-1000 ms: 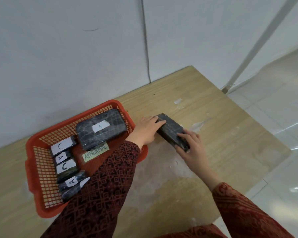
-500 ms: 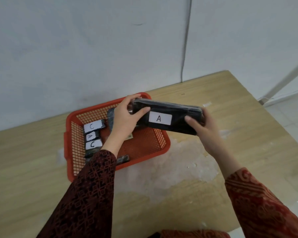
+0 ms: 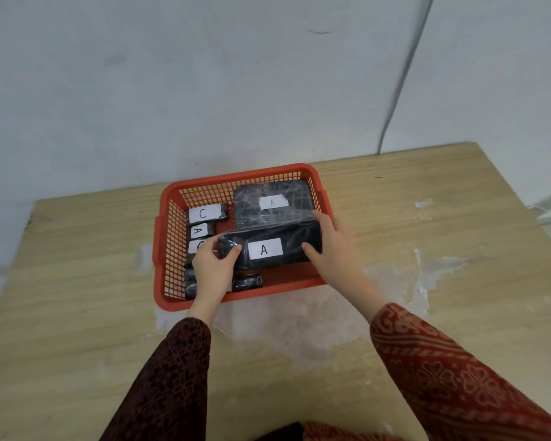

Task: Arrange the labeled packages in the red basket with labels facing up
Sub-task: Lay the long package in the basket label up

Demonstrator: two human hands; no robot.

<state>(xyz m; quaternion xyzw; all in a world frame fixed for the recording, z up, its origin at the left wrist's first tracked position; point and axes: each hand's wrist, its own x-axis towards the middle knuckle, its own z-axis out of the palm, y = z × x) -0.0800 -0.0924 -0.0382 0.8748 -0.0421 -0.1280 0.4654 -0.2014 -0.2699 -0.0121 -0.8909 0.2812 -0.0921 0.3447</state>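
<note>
A red basket (image 3: 169, 237) stands on the wooden table near the wall. Both hands hold a long black package (image 3: 296, 246) with a white "A" label facing up, low inside the basket's middle. My left hand (image 3: 212, 265) grips its left end and my right hand (image 3: 334, 243) its right end. Behind it lies a large black package (image 3: 271, 202) with an "A" label up. Along the basket's left side sits a row of small black packages (image 3: 204, 214) labelled C, A and C; those nearer me are partly hidden by my left hand.
The wooden table (image 3: 427, 249) has worn pale patches in front of and to the right of the basket. A white wall rises right behind the basket, with a cable (image 3: 404, 84) running down it. The table's right edge drops to the floor.
The long package was picked up from the table right of the basket, turned label up, and brought down into the basket. The view has swung left to centre on the basket.
</note>
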